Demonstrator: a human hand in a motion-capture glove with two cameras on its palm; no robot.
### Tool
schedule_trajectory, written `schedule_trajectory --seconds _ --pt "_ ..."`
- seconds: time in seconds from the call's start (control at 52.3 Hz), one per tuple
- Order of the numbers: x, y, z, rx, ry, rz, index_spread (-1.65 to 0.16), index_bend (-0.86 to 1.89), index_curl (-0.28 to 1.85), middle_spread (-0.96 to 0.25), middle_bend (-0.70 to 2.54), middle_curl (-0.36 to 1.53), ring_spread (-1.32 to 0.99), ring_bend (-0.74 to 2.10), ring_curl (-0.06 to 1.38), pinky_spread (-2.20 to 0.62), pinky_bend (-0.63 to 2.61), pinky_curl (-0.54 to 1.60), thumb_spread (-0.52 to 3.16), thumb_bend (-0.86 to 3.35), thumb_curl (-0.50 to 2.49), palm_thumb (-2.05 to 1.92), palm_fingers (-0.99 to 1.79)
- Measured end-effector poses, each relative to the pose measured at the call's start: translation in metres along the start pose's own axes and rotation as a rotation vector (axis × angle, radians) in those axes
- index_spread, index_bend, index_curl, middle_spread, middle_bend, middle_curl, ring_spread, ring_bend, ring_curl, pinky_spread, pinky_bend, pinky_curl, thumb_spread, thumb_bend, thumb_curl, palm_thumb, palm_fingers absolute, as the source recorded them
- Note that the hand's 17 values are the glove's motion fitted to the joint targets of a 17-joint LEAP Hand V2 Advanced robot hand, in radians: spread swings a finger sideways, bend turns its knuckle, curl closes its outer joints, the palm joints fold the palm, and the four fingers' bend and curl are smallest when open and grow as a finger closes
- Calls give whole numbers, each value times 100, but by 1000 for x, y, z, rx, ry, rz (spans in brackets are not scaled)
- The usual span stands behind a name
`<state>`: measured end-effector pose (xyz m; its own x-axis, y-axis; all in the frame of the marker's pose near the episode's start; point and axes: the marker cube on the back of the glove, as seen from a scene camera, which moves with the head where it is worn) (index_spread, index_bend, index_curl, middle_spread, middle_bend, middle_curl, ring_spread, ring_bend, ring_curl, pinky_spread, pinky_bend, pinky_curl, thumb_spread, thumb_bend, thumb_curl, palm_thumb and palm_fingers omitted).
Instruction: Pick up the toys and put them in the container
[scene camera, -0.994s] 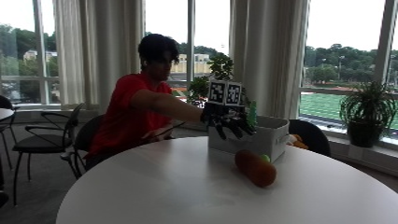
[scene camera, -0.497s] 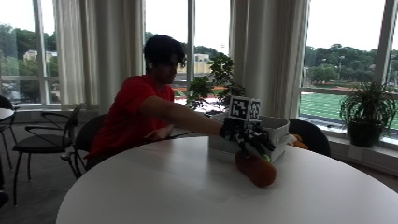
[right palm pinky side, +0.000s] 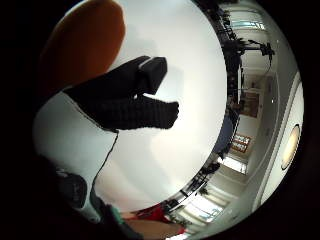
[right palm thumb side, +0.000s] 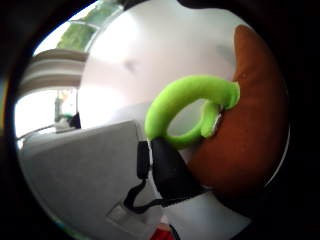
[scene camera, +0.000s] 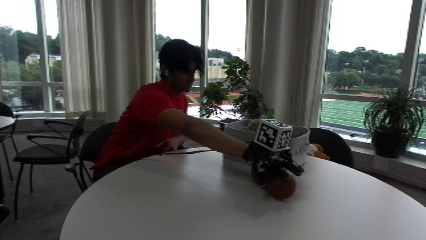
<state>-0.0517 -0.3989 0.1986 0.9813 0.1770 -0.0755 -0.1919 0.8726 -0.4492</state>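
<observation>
Orange toy (scene camera: 281, 186): we see it lying on the white round table (scene camera: 166, 210), just in front of the pale container (scene camera: 303, 141); a bright green ring (right palm thumb side: 187, 107) sits at one end of it, as the thumb-side palm view shows.
Right hand (scene camera: 273, 161): we see it reaching out over the toy, resting on its top.
Fingers (right palm pinky side: 145, 112): we find them bent downward over the toy; we cannot tell whether they grip it yet.
Container: we see it standing on the table by the window side, with something orange (scene camera: 318, 150) showing just beside it.
Person: seated, in a red shirt (scene camera: 136, 125), arm stretched across the table.
</observation>
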Motion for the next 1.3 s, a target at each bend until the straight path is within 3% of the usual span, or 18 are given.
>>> schedule_trajectory --seconds 0.21,0.344,0.478,0.612,0.745,0.898,1.3 --pt "-4 0 15 -170 33 -25 -40 24 39 4 5 22 4 13 14 6 155 41 114 0 34 4 -21" --pt "-11 4 14 -227 124 -18 -42 38 43 4 6 18 6 13 11 3 154 40 119 3 37 15 -17" --pt "-13 2 12 -166 131 10 -42 35 44 3 11 16 5 25 15 -2 149 38 127 7 40 24 -5" --pt "-17 2 13 -76 173 42 -42 43 46 -7 18 18 -10 48 21 -21 138 33 136 20 48 47 39" --pt "-22 2 13 37 200 58 -41 42 51 -17 25 22 -26 67 28 -33 122 29 129 22 55 57 61" --pt "-13 2 12 111 121 71 -41 63 63 -31 43 30 -42 72 33 -39 105 27 107 23 68 68 91" --pt "-8 0 9 133 77 72 -37 77 88 -47 78 53 -58 84 48 -42 96 32 60 29 98 76 99"
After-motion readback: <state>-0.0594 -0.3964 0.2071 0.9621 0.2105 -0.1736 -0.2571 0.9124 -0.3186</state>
